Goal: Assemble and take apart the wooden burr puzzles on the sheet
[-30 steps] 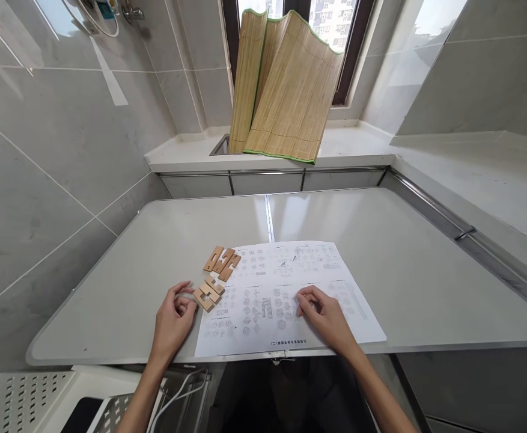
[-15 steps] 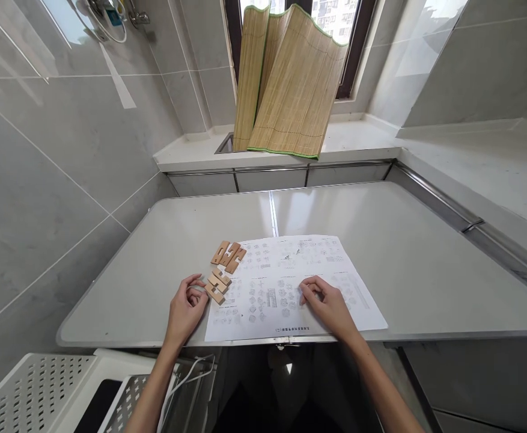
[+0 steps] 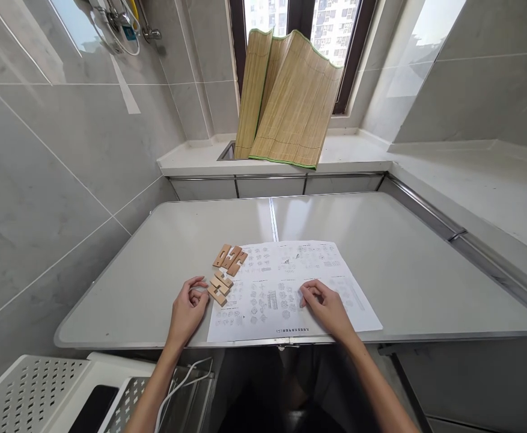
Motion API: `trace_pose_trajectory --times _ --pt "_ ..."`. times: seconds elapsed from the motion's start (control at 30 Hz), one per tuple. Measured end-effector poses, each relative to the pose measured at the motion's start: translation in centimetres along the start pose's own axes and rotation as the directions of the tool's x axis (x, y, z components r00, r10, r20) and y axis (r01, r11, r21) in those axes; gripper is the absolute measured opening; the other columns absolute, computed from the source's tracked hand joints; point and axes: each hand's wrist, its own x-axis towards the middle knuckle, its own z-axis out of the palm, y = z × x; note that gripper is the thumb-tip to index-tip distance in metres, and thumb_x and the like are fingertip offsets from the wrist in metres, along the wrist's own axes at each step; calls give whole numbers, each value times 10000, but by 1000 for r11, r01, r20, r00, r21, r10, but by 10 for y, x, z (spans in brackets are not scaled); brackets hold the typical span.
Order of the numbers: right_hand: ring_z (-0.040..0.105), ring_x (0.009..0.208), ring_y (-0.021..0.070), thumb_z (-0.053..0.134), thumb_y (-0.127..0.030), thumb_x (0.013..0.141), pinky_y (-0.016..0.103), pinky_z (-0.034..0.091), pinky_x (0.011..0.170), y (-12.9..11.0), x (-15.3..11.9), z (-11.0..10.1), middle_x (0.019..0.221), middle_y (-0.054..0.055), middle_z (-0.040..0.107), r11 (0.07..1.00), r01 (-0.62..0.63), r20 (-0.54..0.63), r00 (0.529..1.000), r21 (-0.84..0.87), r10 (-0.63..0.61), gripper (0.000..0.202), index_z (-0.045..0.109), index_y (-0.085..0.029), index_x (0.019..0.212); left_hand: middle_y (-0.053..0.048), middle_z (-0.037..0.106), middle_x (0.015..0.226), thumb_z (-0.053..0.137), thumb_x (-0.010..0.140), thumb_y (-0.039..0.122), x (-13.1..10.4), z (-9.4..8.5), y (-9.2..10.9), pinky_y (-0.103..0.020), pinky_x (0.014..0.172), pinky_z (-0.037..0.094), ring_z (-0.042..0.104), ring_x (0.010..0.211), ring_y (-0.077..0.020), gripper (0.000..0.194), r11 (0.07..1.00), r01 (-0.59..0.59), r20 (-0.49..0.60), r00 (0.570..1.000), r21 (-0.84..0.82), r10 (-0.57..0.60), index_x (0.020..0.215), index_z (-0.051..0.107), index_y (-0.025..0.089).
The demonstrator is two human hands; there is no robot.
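My left hand point(image 3: 187, 310) rests on the grey table point(image 3: 155, 258), fingers loosely curled, its fingertips just left of a small cluster of notched wooden puzzle pieces point(image 3: 219, 287). It holds nothing. A second group of wooden pieces point(image 3: 229, 259) lies a little farther back, at the left edge of a printed instruction sheet point(image 3: 290, 285). My right hand point(image 3: 326, 307) lies on that sheet near its lower middle, fingers bent and touching the paper, with nothing in it.
Rolled bamboo mats point(image 3: 285, 96) lean against the window on the back ledge point(image 3: 353, 150). A white perforated rack point(image 3: 24, 391) with a dark phone point(image 3: 94, 409) and a white cable point(image 3: 186, 376) sits below the table's near left edge. Tiled walls close in left and right.
Both hands have stayed in the same place on the table. Only the camera view has shifted slightly; the wooden pieces and sheet have not moved.
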Motion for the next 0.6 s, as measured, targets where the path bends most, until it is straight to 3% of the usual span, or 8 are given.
trace_pose_trajectory --times 0.6 --pt "614 777 226 575 -573 992 338 447 803 4 -1 0 714 14 728 999 -49 -15 999 14 49 350 669 -241 932 -76 739 1088 589 885 408 -3 -1 0 -304 695 512 620 704 -166 393 998 16 -15 1000 -54 -17 1212 625 194"
